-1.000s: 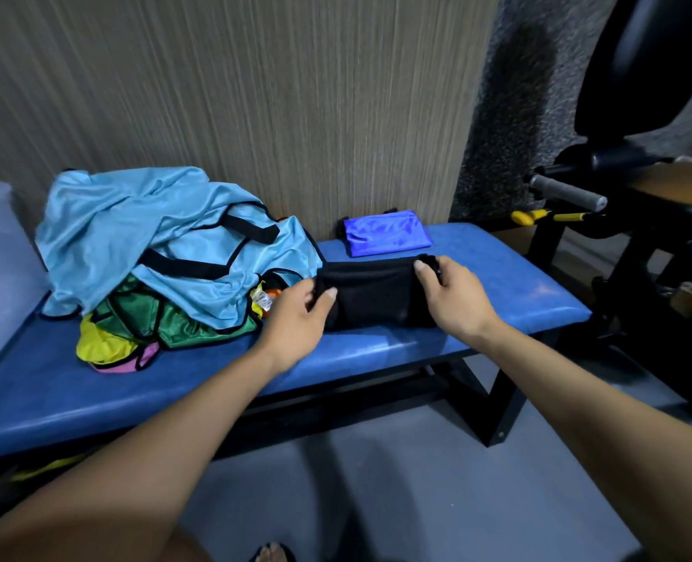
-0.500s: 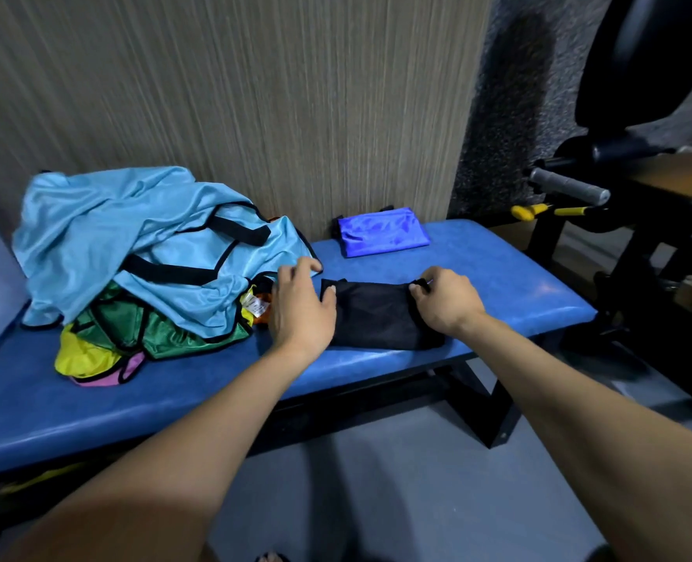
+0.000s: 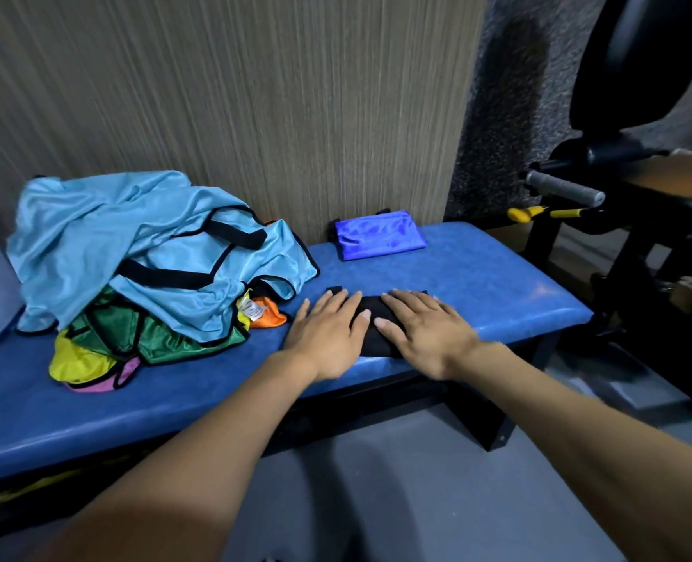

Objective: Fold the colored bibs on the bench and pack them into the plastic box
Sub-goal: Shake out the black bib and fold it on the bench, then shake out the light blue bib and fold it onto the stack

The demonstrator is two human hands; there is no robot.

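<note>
A folded black bib (image 3: 373,336) lies near the front edge of the blue padded bench (image 3: 498,294). My left hand (image 3: 330,332) and my right hand (image 3: 425,330) press flat on top of it with straight fingers, side by side, hiding most of it. A folded bright blue bib (image 3: 378,234) sits at the back of the bench against the wall. To the left is a loose pile: a light blue bib (image 3: 149,253) on top, with green (image 3: 161,338), yellow (image 3: 76,358), pink (image 3: 105,385) and orange (image 3: 267,314) bibs beneath. No plastic box is in view.
A wood-grain wall (image 3: 234,115) backs the bench. Black gym equipment with a grey handle (image 3: 563,190) and yellow lever (image 3: 539,214) stands to the right. Grey floor (image 3: 376,500) lies in front of the bench.
Both hands let go of the black bib's ends and came together, now lying flat on top of the bib, which is folded narrower than before.
</note>
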